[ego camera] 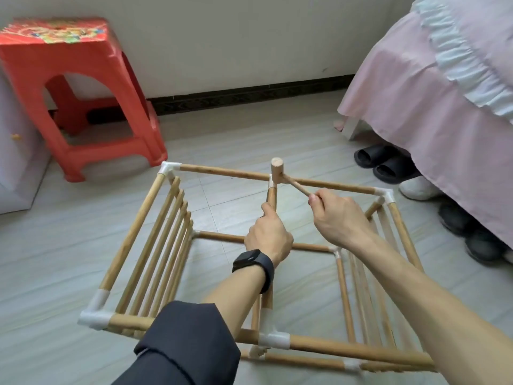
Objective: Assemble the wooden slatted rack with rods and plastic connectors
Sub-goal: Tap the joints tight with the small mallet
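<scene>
The right hand (337,218) is wrapping its grip round the thin handle of a small pale wooden mallet (276,170), fingers curled and thumb lying along the stick. The left hand (268,238), wearing a black wristwatch (251,259), is clamping its grip on the round wooden middle rod (272,197) just below the mallet head and seems to be steadying it. The mallet head is sitting right at the spot where this rod is meeting the long wooden far rail (222,171); whether it is touching the joint I cannot tell, and the connector there is mostly hidden behind it. Around both hands, the box-shaped wooden slatted rack (133,236) is lying on the grey tiled floor (69,245), with white plastic corner connectors (169,168) joining its rails and rows of thin wooden slats (163,245) filling its left and right sides. Beyond it, a red plastic stool (83,93) is standing by the wall and a pink frilled bed skirt (416,107) is hanging at the right.

The step in hand looks like tapping the middle rod's far end home into its joint. The next move is calling for short, square blows on the joint while the left grip is holding the rod in line, so it is seating fully without the frame twisting
</scene>
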The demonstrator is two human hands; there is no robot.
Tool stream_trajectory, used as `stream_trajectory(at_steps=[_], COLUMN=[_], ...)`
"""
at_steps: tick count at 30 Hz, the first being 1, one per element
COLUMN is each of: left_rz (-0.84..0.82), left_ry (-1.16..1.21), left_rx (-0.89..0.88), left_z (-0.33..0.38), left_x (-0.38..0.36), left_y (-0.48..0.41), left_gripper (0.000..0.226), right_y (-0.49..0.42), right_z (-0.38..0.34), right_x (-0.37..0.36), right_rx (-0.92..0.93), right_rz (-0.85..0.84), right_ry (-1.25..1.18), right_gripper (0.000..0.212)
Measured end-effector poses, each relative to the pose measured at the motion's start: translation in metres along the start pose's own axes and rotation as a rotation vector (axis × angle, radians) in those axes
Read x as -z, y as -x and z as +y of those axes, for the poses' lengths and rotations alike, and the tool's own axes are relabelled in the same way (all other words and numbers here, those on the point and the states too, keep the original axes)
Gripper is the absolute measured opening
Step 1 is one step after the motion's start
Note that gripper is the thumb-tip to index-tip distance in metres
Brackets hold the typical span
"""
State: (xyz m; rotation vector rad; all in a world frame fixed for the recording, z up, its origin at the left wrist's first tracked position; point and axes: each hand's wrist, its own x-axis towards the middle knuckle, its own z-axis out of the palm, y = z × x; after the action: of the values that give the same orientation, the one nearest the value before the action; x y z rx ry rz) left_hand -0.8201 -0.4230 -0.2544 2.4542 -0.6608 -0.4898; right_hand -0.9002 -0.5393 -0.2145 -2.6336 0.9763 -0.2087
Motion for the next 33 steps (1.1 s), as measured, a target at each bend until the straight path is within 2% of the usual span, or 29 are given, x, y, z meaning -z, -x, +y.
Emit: stream_trajectory(at_steps=[3,4,5,8,9,13,14,15,17,18,19,23,24,25,28,29,33], left_rz=[0.023,0.026,0.027,0.022,0.018,0.012,0.015,0.014,0.011,0.014,0.016,0.024,0.026,0.027,0.03,0.03,0.017], left_ry=[-0.01,-0.015,-0.02,-0.031,-0.036,-0.045,-0.045,-0.044,-0.042,-0.042,-0.043,-0.046,-0.045,-0.047,-0.052,-0.054,-0.102], left_rx=[-0.005,-0.005,-0.007,-0.011,-0.014,-0.007,-0.01,-0.011,-0.014,-0.016,-0.016,-0.007,-0.009,-0.01,-0.021,-0.023,-0.043], left_z=[0.001,0.001,0.0,0.002,0.002,0.002,0.002,0.002,0.002,0.002,0.002,0.001,0.001,0.0,0.0,0.0,-0.002], left_x=[-0.003,-0.004,-0.004,-0.002,-0.002,-0.003,-0.003,-0.004,-0.004,-0.004,-0.005,-0.005,-0.006,-0.007,-0.007,-0.006,0.002], left_y=[-0.002,-0.003,-0.003,-0.002,-0.002,-0.003,-0.003,-0.003,-0.003,-0.003,-0.003,-0.005,-0.005,-0.005,-0.005,-0.005,-0.004], left_gripper=[0.034,0.035,0.035,0.034,0.035,0.037,0.038,0.038,0.037,0.037,0.036,0.037,0.038,0.038,0.036,0.036,0.034], right_y=[-0.007,-0.008,-0.01,-0.015,-0.015,-0.01,-0.01,-0.011,-0.014,-0.015,-0.015,-0.005,-0.003,-0.003,-0.004,-0.004,0.006], right_z=[-0.005,-0.006,-0.006,-0.006,-0.006,-0.018,-0.018,-0.017,-0.014,-0.012,-0.012,-0.021,-0.019,-0.017,-0.011,-0.011,-0.012], right_x=[-0.003,-0.006,-0.011,-0.022,-0.021,-0.01,-0.011,-0.012,-0.017,-0.018,-0.016,-0.011,-0.012,-0.014,-0.021,-0.021,-0.009], right_rx=[0.084,0.106,0.117,0.006,0.0,0.14,0.149,0.128,0.011,-0.02,-0.019,0.132,0.141,0.114,-0.043,-0.051,0.01], right_rz=[0.304,0.357,0.339,0.023,0.009,0.339,0.356,0.301,0.05,-0.011,-0.005,0.335,0.354,0.305,-0.006,-0.025,0.071], right_ry=[-0.282,-0.321,-0.298,0.009,0.011,-0.299,-0.31,-0.266,-0.024,0.041,0.041,-0.284,-0.296,-0.249,0.087,0.114,0.024], right_gripper=[0.028,0.026,0.025,0.028,0.03,0.027,0.026,0.026,0.029,0.031,0.032,0.028,0.027,0.028,0.034,0.035,0.033])
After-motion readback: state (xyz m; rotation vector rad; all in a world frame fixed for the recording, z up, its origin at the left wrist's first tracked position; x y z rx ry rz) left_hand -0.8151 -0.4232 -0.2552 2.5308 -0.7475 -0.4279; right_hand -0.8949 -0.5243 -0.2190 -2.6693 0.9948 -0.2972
